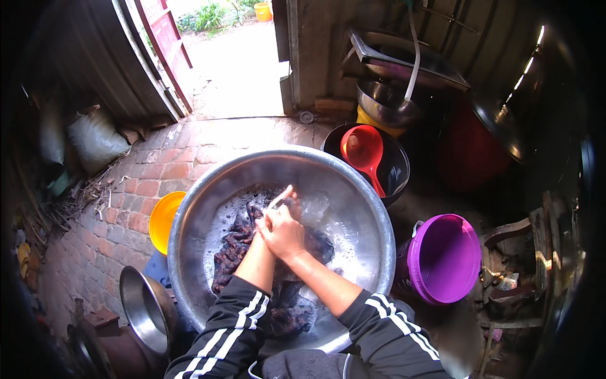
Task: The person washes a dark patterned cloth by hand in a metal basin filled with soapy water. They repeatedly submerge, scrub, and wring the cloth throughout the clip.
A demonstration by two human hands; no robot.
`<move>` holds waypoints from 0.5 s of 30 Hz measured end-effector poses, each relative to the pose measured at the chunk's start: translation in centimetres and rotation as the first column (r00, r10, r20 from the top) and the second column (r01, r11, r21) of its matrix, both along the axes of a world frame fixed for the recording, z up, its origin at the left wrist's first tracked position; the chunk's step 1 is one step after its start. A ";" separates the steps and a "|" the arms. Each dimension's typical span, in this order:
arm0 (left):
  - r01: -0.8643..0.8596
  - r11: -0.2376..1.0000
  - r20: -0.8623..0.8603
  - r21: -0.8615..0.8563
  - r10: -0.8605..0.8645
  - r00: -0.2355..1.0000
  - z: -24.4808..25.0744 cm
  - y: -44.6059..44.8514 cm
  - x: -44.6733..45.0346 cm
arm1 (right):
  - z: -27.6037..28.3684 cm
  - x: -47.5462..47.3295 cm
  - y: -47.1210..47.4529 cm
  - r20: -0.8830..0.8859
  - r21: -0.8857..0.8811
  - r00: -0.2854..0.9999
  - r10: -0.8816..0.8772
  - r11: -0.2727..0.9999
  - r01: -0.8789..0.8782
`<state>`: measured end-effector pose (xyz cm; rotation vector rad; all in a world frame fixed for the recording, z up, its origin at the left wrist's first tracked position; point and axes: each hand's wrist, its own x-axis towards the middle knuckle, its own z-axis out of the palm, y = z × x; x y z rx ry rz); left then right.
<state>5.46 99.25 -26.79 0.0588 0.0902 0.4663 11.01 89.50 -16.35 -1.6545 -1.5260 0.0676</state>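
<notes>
A large metal basin [374,203] stands before me with soapy water and a wet, dark, patterned cloth [232,256] in it. Above the water my two hands cross and touch near the middle of the basin. My right hand [284,234] lies over the wrist of the other arm, its fingers curled. My left hand [289,203] is partly hidden behind it, somewhat blurred; whether it holds any cloth cannot be told. More dark cloth [293,320] lies in the water below my forearms.
A yellow basin [165,222] and a steel bowl [149,308] stand at the left. Right of the big basin is a purple bucket [445,258]; behind it, a red ladle [362,147] rests in a black bucket [402,166]. A metal sink [402,61] with a hose [415,61] stands beyond.
</notes>
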 end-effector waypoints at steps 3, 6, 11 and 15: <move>-0.414 0.867 -0.493 0.279 0.499 0.713 3.0 -4.9 4.8 | -1.8 4.1 2.6 -0.274 -0.207 0.933 -0.235 0.961 0.182; -0.419 0.907 -0.541 -0.037 0.334 0.772 6.6 -6.5 5.3 | -2.2 6.8 3.0 -0.262 -0.342 0.895 -0.360 0.902 0.263; -0.251 0.967 -0.336 0.048 0.252 0.908 0.1 -1.5 0.0 | 0.5 0.2 -2.9 -0.361 -0.145 0.932 0.027 0.986 -0.085; -0.416 0.908 -0.529 -0.057 0.326 0.783 8.9 -8.0 5.6 | 0.3 7.9 2.1 -0.411 -0.226 0.863 -0.294 0.950 0.215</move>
